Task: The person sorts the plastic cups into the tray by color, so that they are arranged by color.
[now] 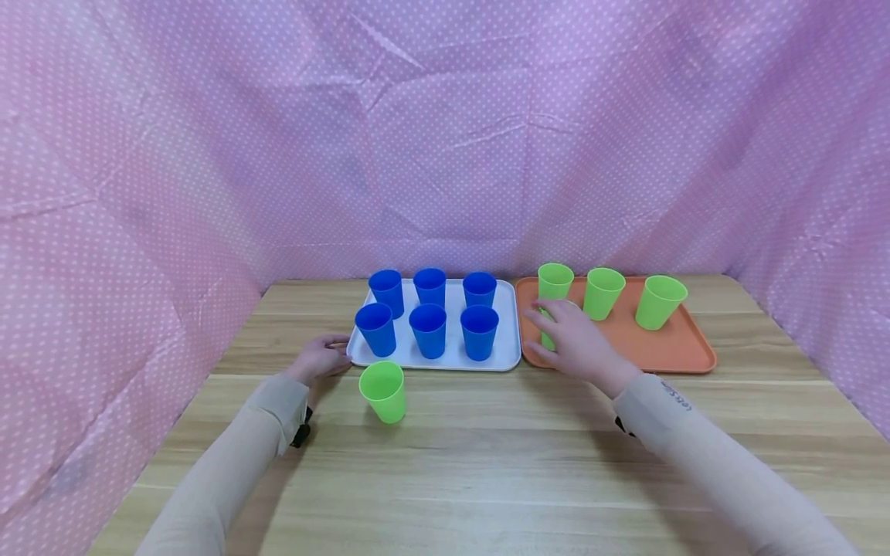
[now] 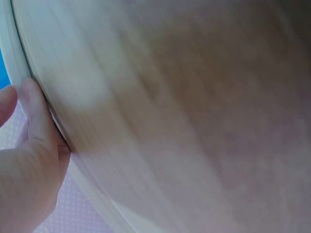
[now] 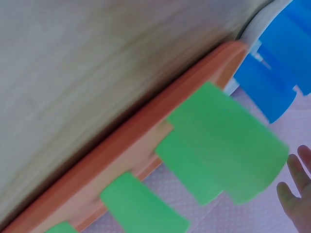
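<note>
My left hand is at the left edge of a white tray, its thumb and fingers on either side of the rim. Several blue cups stand upright on that tray in two rows. A lime-green cup stands on the table before it. Over the orange tray, my right hand spreads its fingers beside the front-left green cup; the right wrist view shows fingers apart from the cup's rim. Three more green cups line the orange tray's back.
Both trays lie side by side on a wood-grain table. A pink dotted cloth hangs behind and at both sides. The trays' back edges lie close to the cloth.
</note>
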Tool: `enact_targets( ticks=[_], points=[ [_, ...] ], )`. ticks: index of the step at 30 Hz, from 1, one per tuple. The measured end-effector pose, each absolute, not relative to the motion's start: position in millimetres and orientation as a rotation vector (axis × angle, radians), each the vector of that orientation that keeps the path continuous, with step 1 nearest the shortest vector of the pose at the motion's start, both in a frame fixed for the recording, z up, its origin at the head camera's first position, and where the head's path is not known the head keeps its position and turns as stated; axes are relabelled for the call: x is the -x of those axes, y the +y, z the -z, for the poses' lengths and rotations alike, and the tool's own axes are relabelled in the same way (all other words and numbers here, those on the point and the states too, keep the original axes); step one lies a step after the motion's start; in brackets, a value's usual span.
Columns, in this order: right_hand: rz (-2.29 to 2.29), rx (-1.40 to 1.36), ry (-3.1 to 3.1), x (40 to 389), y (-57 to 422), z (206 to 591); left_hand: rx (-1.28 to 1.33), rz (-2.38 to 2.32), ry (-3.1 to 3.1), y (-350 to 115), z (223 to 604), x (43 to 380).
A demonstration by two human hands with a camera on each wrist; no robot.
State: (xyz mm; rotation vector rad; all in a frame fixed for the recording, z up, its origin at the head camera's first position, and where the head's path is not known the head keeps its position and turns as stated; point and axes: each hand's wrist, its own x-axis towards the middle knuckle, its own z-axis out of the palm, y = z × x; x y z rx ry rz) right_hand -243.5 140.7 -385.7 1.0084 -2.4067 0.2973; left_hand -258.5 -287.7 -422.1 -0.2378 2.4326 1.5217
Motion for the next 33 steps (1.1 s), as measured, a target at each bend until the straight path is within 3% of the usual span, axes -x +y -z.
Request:
enact_targets(
  ticks=[33],
  points=[
    [-0.379,-1.320,-2.359,197.8,76.3,389.6,0.265,-1.497,2.443,-285.6,422.9,254.1]
  ],
)
